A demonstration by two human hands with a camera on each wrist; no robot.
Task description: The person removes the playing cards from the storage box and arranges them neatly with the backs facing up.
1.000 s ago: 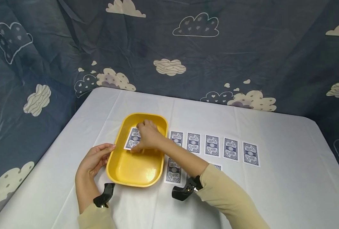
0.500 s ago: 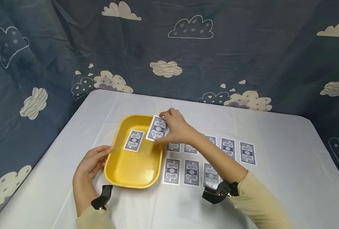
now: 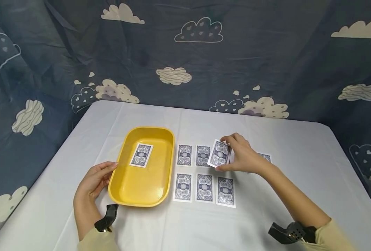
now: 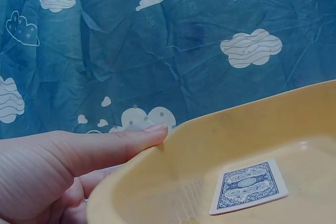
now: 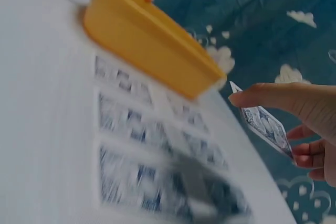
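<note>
My left hand pinches the left rim of a yellow plastic tray, thumb on top in the left wrist view. One playing card lies back up inside it, with a blue and white pattern. My right hand holds another playing card by its edges, thumb on the near edge and fingers on the far one. This held card is tilted above the back row of cards, right of the tray. In the right wrist view the held card shows nearly edge on, raised over the table.
Several cards lie back up in two rows right of the tray. The front row has a left card, a middle card and a right card. My right hand partly covers the back row. A white cloth covers the table; a cloud-patterned curtain hangs behind.
My right hand has come up out of the tray with a card and moved right over the back row. One card stays in the tray. My left hand keeps its grip on the rim.
</note>
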